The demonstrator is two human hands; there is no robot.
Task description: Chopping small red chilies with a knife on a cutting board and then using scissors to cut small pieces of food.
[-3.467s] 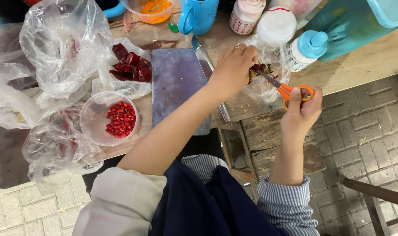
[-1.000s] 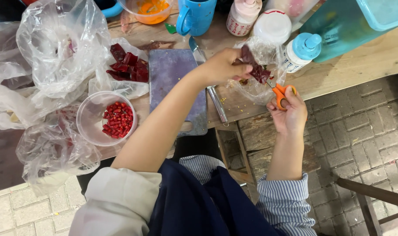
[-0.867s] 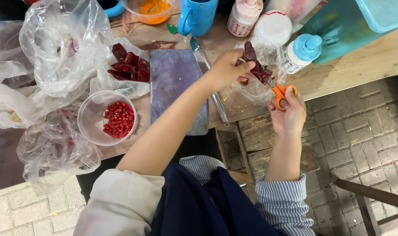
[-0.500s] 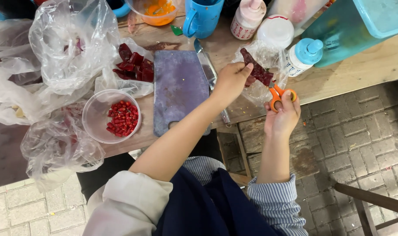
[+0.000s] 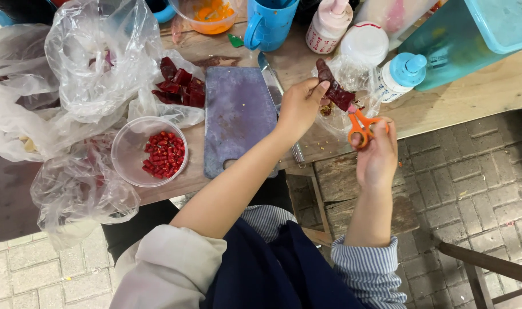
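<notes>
Over bag – L hand (image 5: pixel 298 106) pinches chili (image 5: pixel 334 89), R hand (image 5: pixel 377 153) w/ scissors (image 5: pixel 359 125).

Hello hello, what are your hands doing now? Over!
Left hand pinching dried red chili. Right hand gripping orange scissors at its lower end. Clear bag underneath.

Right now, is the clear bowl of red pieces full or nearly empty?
Partly filled: the bowl holds one cluster of red pieces toward its right side, with bare bottom showing at left.
</notes>
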